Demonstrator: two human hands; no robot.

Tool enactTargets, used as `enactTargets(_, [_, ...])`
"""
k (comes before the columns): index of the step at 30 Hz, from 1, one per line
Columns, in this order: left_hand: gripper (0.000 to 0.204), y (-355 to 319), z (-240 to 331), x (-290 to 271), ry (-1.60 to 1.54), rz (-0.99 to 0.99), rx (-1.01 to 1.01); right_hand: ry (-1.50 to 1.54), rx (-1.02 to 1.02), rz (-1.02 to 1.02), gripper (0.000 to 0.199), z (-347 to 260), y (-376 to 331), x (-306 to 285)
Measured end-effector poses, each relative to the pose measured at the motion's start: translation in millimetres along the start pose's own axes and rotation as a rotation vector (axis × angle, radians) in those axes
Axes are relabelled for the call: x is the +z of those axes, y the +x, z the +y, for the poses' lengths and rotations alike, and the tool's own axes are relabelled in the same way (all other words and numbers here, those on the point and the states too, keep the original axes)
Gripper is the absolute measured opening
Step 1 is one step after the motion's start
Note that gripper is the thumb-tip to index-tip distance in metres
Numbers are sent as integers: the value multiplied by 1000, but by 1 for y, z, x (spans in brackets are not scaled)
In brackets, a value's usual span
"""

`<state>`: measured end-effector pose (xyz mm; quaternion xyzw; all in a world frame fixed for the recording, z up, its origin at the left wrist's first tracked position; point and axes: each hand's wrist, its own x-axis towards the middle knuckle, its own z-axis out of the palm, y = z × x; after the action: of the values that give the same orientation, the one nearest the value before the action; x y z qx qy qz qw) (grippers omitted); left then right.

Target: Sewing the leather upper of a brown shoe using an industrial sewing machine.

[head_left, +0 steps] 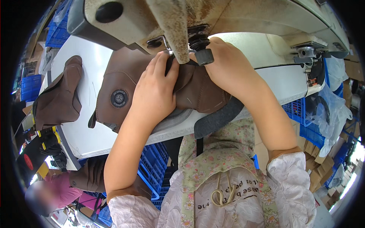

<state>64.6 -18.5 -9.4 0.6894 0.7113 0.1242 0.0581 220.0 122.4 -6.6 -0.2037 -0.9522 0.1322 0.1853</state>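
Note:
A brown leather boot upper (114, 72) with a round dark badge lies under the head of a sewing machine (243, 19). My left hand (156, 89) grips the leather just left of the needle area, its thumb and fingers bent together at a fold. On the other side, my right hand (228, 64) holds the upper beside the black knob (204, 56), and its fingertips are partly hidden behind the machine. A dark grey fuzzy strip (220, 117) hangs from the upper over the table's near edge. The machine head covers the needle itself.
Another brown leather piece (62, 97) lies at the left on the white table (89, 140). Blue crates (154, 167) stand below the table, with more at the right beside plastic bags (330, 114) and cardboard boxes (319, 167). A person in a pink sleeve (70, 188) is at the lower left.

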Motion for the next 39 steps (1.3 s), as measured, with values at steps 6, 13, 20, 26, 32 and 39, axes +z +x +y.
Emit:
enactTargets(6, [58, 0, 0, 2, 20, 13, 10, 88, -67, -45, 18, -4, 3, 6])
enactTargets(13, [55, -1, 0, 2, 27, 16, 0, 74, -164, -197, 13, -7, 4, 6])
enactTargets(20, [55, 1, -1, 2, 7, 26, 5, 21, -185, -124, 14, -7, 2, 10])
enactTargets(26, [55, 1, -2, 2, 0, 7, -16, 19, -179, -90, 14, -9, 0, 15])
enactTargets(32, [55, 0, -1, 3, 5, 29, -15, 17, -88, -18, 20, -15, -6, 20])
enactTargets(39, [51, 1, -1, 4, -50, 69, -23, 47, -61, 118, 31, -16, -11, 30])
